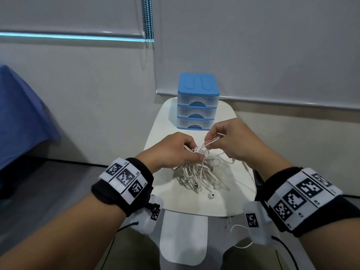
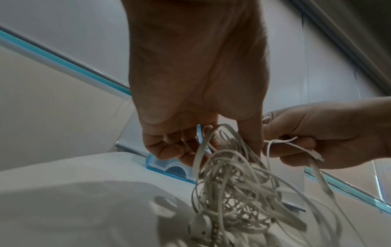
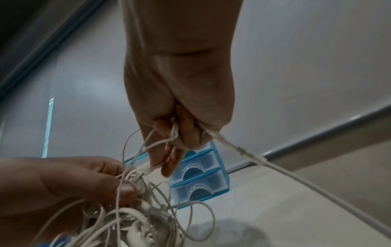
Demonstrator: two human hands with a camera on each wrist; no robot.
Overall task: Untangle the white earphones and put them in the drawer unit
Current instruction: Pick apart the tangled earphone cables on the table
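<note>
We see the earphones as thin, smooth white rubbery cord with glossy plastic buds. The drawer unit looks plastic: matt blue top, 3 clear, slightly frosted drawers. The table is smooth and off-white with a soft sheen. Our wristbands look like black fleecy cloth.
</note>
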